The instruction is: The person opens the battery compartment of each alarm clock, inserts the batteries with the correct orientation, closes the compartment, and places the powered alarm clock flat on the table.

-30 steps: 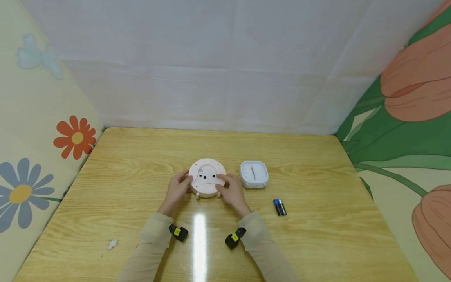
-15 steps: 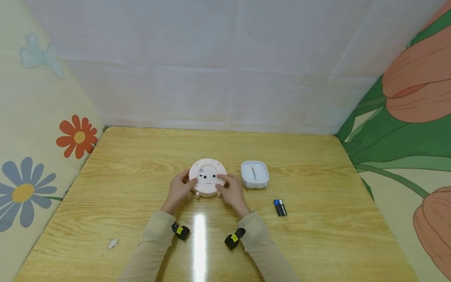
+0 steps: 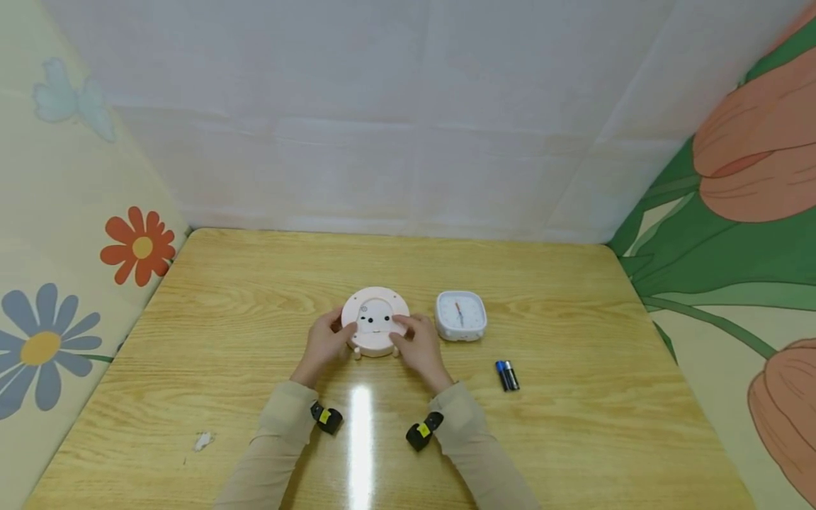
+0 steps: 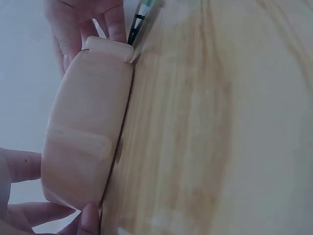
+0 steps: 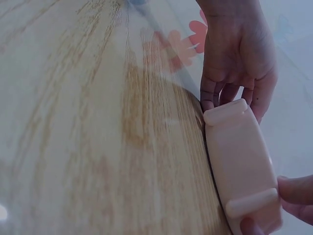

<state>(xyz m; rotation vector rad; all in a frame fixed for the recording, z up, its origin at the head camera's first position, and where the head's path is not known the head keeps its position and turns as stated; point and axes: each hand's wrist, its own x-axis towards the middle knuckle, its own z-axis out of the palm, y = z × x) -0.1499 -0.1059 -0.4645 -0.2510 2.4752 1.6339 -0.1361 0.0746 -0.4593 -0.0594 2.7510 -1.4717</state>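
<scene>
A round pale-pink clock point(image 3: 375, 327) lies face down on the wooden table, its back turned up with small black dots, screws and a compartment cover. Two short feet stick out from its near side. My left hand point(image 3: 324, 343) grips the clock's left edge, thumb over the back and fingers down the side. On the right edge, my right hand point(image 3: 422, 348) holds it with a finger on the back and the thumb at the near side. Both wrist views show the clock's side wall point(image 4: 88, 107) low against the tabletop. Its dial is hidden underneath.
Just right of my right hand a white square clock point(image 3: 461, 316) lies with its dial up. Two batteries point(image 3: 507, 375) lie side by side nearer me on the right. A small white scrap point(image 3: 203, 442) is at the front left. A white cloth backdrop point(image 3: 408, 127) rises behind the table.
My left thumb has slid inward from the clock's left rim onto its back, with the left wrist shifting slightly right. The right hand and the clock stay in place.
</scene>
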